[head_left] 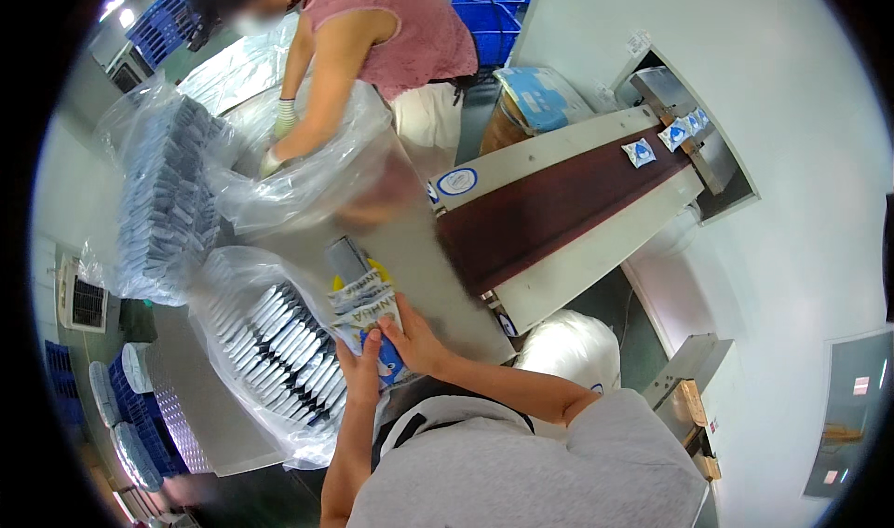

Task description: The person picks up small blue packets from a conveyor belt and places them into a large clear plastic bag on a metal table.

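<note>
Your left hand (361, 372) and right hand (415, 345) are partly closed around the printed packets (365, 297), thumbs on top; you cannot tell how the fingers sit underneath. These white, yellow and blue packets are at the near side of the table (447, 318), just right of the open clear bag (244, 265). A grey strip (348, 260) sticks out past their far end.

The packets look slick and overlapping, so a loose or uneven grip could let one slide out. The bag's limp film could also catch a corner if you come in low over its rim.

Count two bare hands, yours, and one co-worker (391, 34) with two gloved hands. Clear bags number three: the open one, a full upright one (168, 197), and one under the co-worker's arms. On the dark red belt (549, 213), one pouch (639, 153) lies alone; at least two more bunch near the wall opening. The held packets and bagged rows overlap too much to count.
</note>
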{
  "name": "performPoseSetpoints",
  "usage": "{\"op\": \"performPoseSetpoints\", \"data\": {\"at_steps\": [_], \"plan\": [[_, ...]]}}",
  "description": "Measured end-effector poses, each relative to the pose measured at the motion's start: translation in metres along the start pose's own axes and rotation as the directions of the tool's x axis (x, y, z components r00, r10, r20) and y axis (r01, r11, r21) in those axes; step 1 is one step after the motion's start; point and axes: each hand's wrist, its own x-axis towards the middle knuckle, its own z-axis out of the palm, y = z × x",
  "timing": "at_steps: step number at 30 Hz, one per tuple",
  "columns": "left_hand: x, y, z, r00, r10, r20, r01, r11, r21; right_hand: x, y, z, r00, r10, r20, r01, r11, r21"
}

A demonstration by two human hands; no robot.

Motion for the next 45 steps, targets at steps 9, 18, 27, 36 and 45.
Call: {"op": "performPoseSetpoints", "data": {"at_steps": [9, 18, 27, 36, 45], "plan": [[-0.005, 0.005, -0.091, 0.969, 0.083, -0.232, -0.080, 0.997, 0.020, 0.028, -0.002, 0.088, 0.975, 0.064, 0.213, -0.036, 0.990, -0.133], [0.020, -0.006, -0.185, 0.940, 0.053, -0.337, -0.051, 0.999, 0.016, 0.065, 0.020, 0.132, 0.610, 0.292, 0.737, -0.516, 0.852, 0.090], [0.234, 0.094, -0.291, 0.844, 0.251, 0.474, -0.341, -0.430, 0.836, 0.150, 0.065, 0.152, 0.506, 0.354, 0.787, -0.717, 0.679, 0.155], [0.411, 0.080, -0.337, 0.824, -0.194, 0.532, -0.540, 0.016, 0.842, 0.280, 0.051, 0.271, 0.787, -0.238, 0.569, 0.417, 0.885, -0.207], [0.430, 0.067, -0.323, 0.739, -0.075, 0.669, -0.672, -0.036, 0.739, 0.293, 0.064, 0.298, 0.519, -0.087, 0.850, 0.851, -0.032, -0.523]]}}
